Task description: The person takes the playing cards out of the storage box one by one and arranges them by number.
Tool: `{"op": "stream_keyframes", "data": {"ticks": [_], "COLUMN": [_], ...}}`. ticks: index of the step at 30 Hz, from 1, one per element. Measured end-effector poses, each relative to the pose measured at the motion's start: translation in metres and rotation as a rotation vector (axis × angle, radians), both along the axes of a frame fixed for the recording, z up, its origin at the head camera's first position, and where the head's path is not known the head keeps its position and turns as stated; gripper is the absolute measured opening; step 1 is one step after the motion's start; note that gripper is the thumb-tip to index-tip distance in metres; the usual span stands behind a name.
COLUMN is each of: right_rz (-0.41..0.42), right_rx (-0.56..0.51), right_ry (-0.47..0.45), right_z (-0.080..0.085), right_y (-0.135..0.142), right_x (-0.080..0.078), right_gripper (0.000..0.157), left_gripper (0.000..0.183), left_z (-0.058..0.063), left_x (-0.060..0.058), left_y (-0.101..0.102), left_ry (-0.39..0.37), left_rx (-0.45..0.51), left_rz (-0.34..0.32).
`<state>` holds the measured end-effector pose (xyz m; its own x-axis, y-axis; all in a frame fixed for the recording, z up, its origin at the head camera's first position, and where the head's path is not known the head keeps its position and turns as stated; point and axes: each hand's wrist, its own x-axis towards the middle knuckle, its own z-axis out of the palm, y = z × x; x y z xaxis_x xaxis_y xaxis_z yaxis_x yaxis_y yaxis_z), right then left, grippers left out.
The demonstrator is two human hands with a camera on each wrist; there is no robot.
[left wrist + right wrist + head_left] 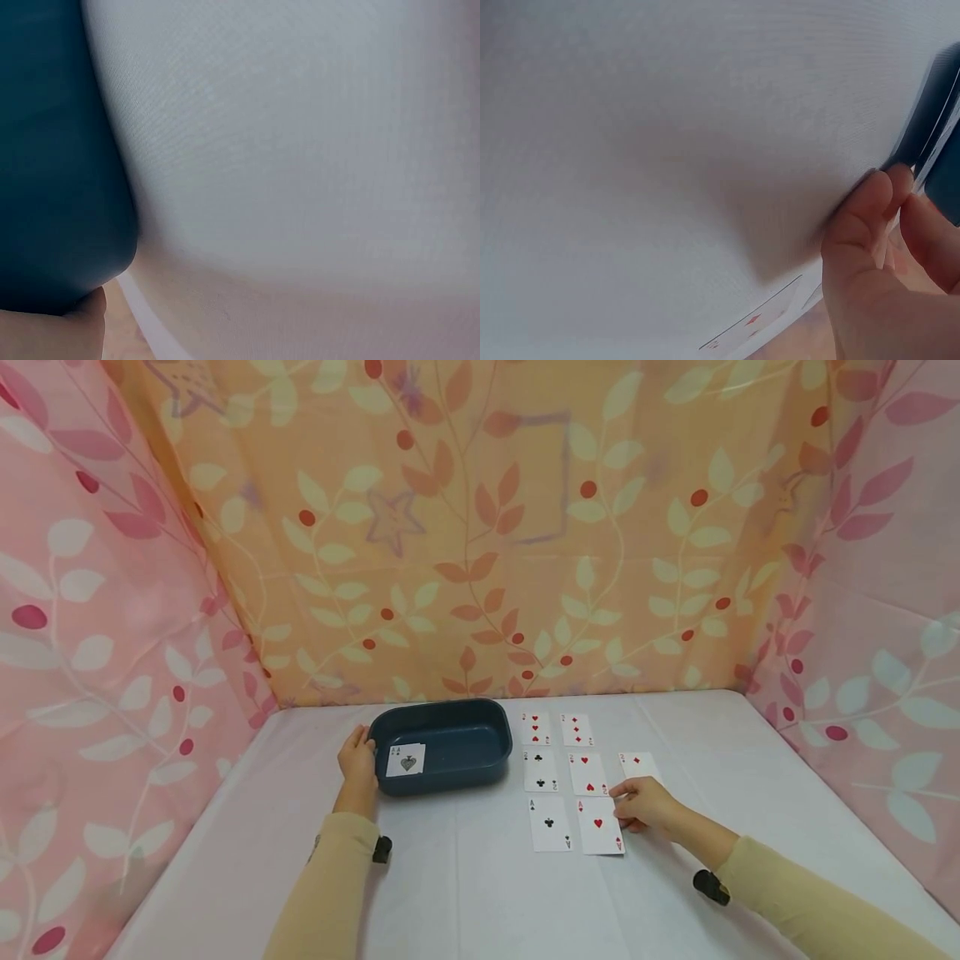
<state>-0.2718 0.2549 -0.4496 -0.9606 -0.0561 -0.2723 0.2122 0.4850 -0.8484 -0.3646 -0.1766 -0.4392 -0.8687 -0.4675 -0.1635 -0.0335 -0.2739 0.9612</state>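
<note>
White rectangular ace-of-hearts card is pinched by fingers of the right hand; left hand grips a dark-blue oblong tray.

One camera high, two in tight!
Head view looks forward and down the table; wrist views peer close, left sharing the blue tray with it

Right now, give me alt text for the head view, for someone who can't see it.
A person's right-hand grip pinches a white ace of hearts playing card beside six other face-up cards on a white cloth. The left-hand grip holds the left end of a dark blue, rounded rectangular tray with an ace of spades inside.
</note>
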Motion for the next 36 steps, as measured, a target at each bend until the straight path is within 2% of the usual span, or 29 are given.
{"op": "stream_keyframes", "data": {"ticks": [9, 16, 21, 26, 29, 36], "right_rz": [-0.004, -0.005, -0.024, -0.035, -0.027, 0.042], "right_rx": [0.014, 0.061, 0.051, 0.008, -0.058, -0.218], "right_ry": [0.010, 0.032, 0.037, 0.062, 0.092, 0.152], "right_z": [0.000, 0.005, 0.009, 0.016, 0.022, 0.035], "right_y": [-0.001, -0.002, -0.004, -0.016, -0.029, -0.070], "right_x": [0.000, 0.001, -0.002, -0.009, -0.015, -0.030], "right_gripper": [0.030, 0.026, 0.026, 0.028, 0.030, 0.031], "left_gripper": [0.051, 0.052, 0.052, 0.052, 0.052, 0.052], "left_z": [-0.001, -0.001, -0.002, -0.002, -0.002, -0.003], "left_x": [0.000, 0.000, -0.001, -0.001, -0.001, -0.001], "left_y": [0.000, -0.001, -0.001, -0.001, -0.001, -0.001], "left_ry": [0.000, -0.008, -0.009, -0.007, -0.007, 0.002], "left_rx": [-0.002, -0.024, -0.015, -0.016, -0.019, -0.021], "left_rz": [0.000, -0.011, -0.015, -0.010, -0.009, -0.016]}}
